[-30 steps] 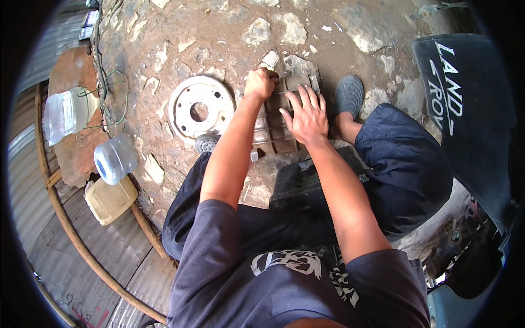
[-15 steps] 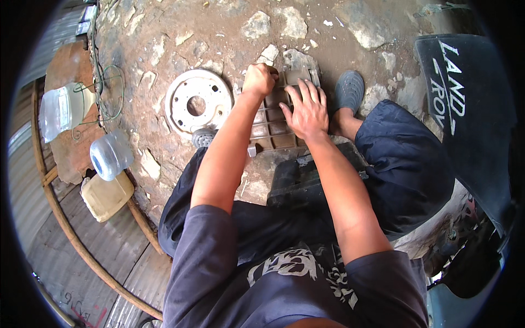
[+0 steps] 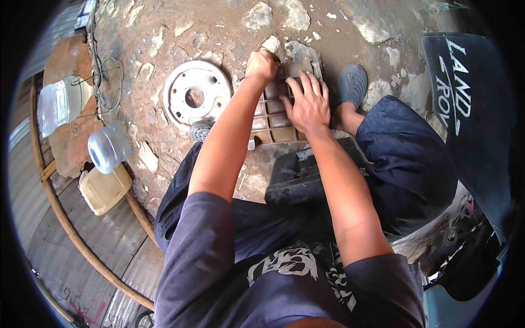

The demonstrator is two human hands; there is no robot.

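A ribbed metal casing (image 3: 273, 115) lies on the rocky ground between my feet. My left hand (image 3: 260, 70) is closed at its far left part, the fingertips curled out of sight; whatever they grip is hidden. My right hand (image 3: 307, 105) rests on the casing's right side, fingers spread and slightly bent. Left of the casing is a round white wheel-like metal disc (image 3: 178, 93) with a centre hole and smaller holes. A black plastic object (image 3: 290, 183) sits nearer me, partly under my right forearm.
Clear plastic jugs (image 3: 106, 148), a yellowish container (image 3: 105, 194), green wire (image 3: 109, 93), rusty sheet (image 3: 68, 164), wooden poles (image 3: 82, 251) and corrugated metal line the left. A grey sandal (image 3: 351, 82) is on my right foot. A dark rubber flap with lettering (image 3: 476, 158) stands at right.
The whole scene has shifted upward in the picture as my head moved. My hands stay at the casing in much the same positions, with slight shifts of the fingers.
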